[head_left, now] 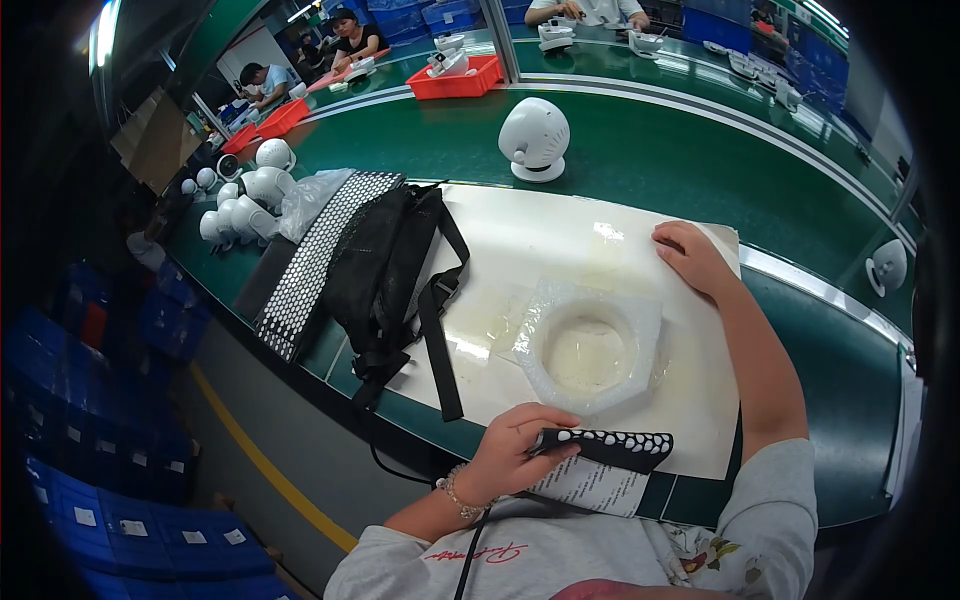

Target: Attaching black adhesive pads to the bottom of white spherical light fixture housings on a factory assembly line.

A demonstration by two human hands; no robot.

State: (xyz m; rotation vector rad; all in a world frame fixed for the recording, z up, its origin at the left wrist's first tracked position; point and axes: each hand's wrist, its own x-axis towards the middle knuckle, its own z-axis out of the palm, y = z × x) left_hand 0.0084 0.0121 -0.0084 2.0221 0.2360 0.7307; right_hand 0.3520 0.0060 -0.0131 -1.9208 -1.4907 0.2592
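Observation:
Close to my body, my left hand (515, 450) is closed on a black sheet with white oval dots (625, 449), pinched at its left end. Below its dotted edge shows a pale printed face (592, 487), which seems to be the same sheet's underside. My right hand (695, 258) lies palm down near the far right edge of a white board (690, 420), fingers lightly bent, with nothing visible in it. Between the hands, a white foam ring (645, 345) with an angular outer edge and a round opening sits on the board. Clear tape strips (607, 245) lie on the board.
Left of the board are a black mesh bag (375, 270) with straps and a dotted black sheet (325, 265). Several white camera-like units (265, 187) cluster beyond. A white rounded device (534, 140) stands ahead on the green conveyor (640, 170). Co-workers sit beyond, near red bins (455, 80).

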